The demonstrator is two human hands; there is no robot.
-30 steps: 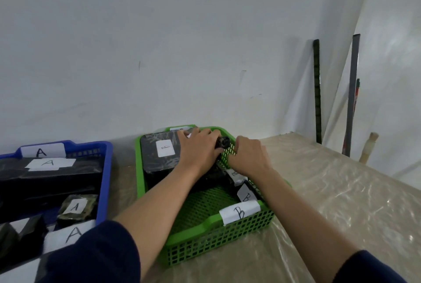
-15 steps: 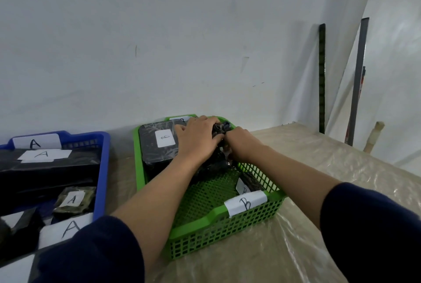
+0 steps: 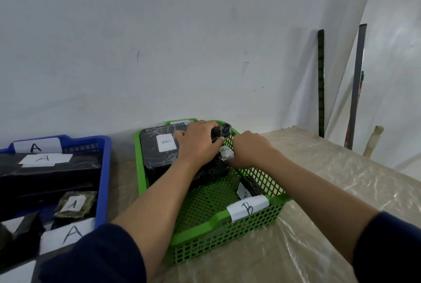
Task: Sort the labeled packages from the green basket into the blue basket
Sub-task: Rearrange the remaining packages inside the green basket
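**Both hands closed on a wrapped bundle at the far end of the green basket**

A crumpled bundle wrapped in glossy black plastic film is gripped by both hands at the far right corner of the green plastic lattice basket. The left hand is laid over the top of the bundle with the fingers curled down around its twisted black upper end. The right hand is closed against the bundle's right side, just inside the basket's mesh wall; its fingertips are hidden behind the bundle. A small white paper label is seen on the bundle between the two hands, its letter too small to be read with certainty.

A flat rectangular package in black film, its surface streaked with wrinkles, is lying in the basket's far left part, and a white label marked "B" is stuck on top. A smaller dark packet with a "B" label is propped against the right wall near the front. A white paper tag marked "B" is folded over the basket's front rim.

To the left, apart from the green one, a blue plastic basket is filled with long black boxes and small dark packets, all labelled "A". Both baskets are set on a beige surface covered with crinkled clear plastic sheeting. Dark blue sleeves are pushed up both forearms.
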